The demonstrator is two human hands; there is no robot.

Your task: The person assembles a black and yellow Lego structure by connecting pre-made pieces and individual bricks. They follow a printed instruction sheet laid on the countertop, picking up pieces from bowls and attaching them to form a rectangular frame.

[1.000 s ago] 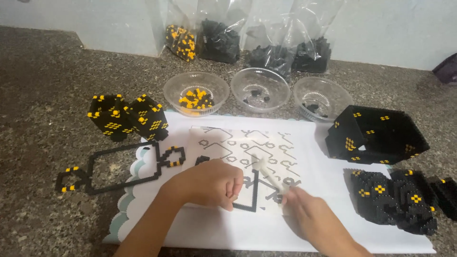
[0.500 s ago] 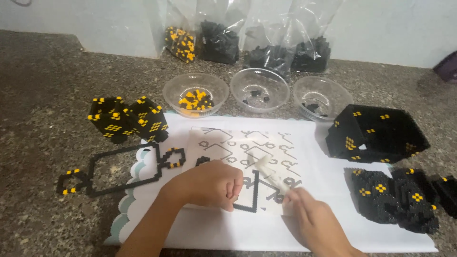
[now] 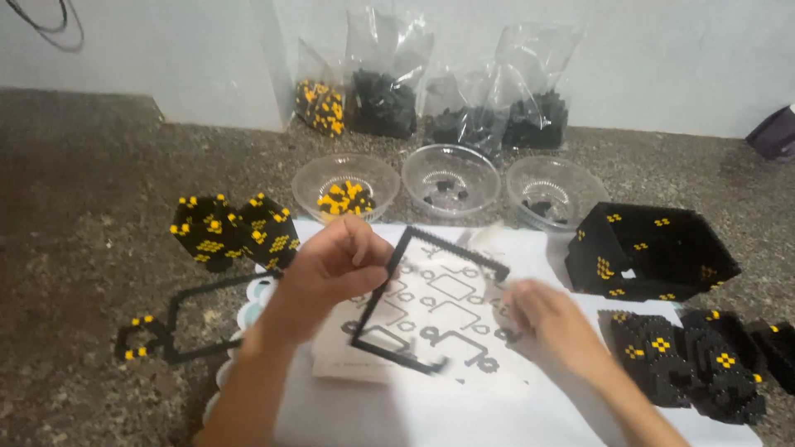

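Observation:
My left hand [image 3: 335,265] pinches a thin black bead frame [image 3: 389,348], a hollow four-sided outline, and holds it lifted and tilted above a white sheet with printed patterns [image 3: 447,302]. My right hand [image 3: 551,327] hovers just right of the frame over the sheet; it is blurred and its fingers look loosely curled, with nothing clearly in them. Another flat black outline with yellow-dotted ends [image 3: 178,335] lies on the stone counter at left.
Three clear bowls [image 3: 451,178] stand behind the sheet, the left one holding yellow and black beads [image 3: 344,199]. Plastic bags of beads [image 3: 389,99] lean on the wall. Black-and-yellow bead blocks sit at left [image 3: 232,232] and right [image 3: 650,248], [image 3: 696,364].
My left hand has lifted the black frame off the sheet and tilted it up. My right hand has let go of the thin stick and moved right. The camera has come closer.

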